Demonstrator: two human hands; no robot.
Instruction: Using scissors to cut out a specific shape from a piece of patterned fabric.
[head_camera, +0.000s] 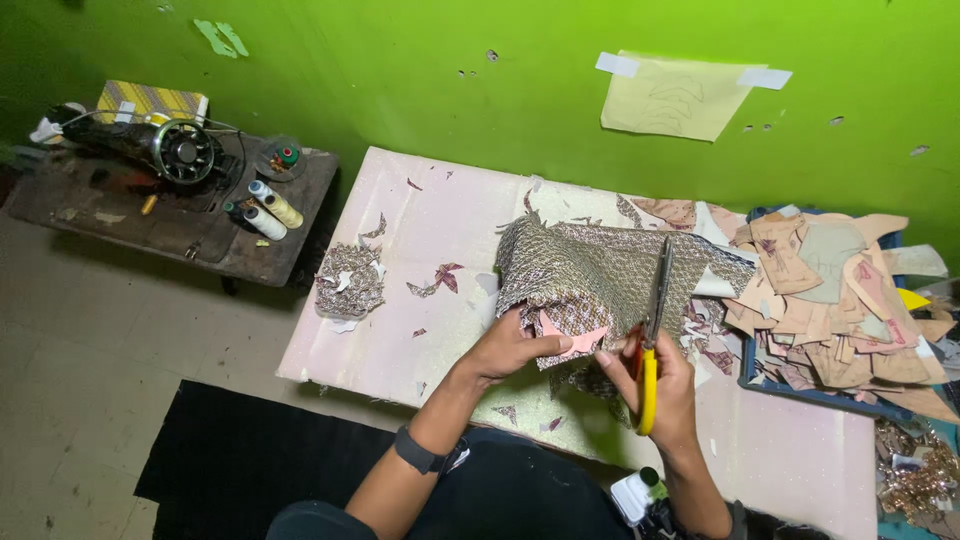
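1. The right hand (668, 385) is closed through the yellow handles of a pair of scissors (655, 320); the long blades point away from the person and lie over the patterned fabric (590, 270).
2. The left hand (515, 345) pinches the near edge of that fabric, fingers curled over it and thumb on top, just beside a small pink paper template (572, 337) lying on the cloth.
3. The fabric is bunched and folded, resting near the middle of the pale pink cutting board (420, 225), between the two hands and the wall.
4. Small scraps (440, 278) lie scattered on the board to the left, and a crumpled heap of offcuts (350, 283) sits at its left edge.
5. To the right, a blue tray (752, 372) holds a stack of tan cut pieces (835, 300).
6. Farther left, well apart, a sewing machine (150, 143) and thread spools (265, 210) stand on a dark low table (110, 210).
7. A paper pattern sheet (675, 95) is taped to the green wall (450, 70).
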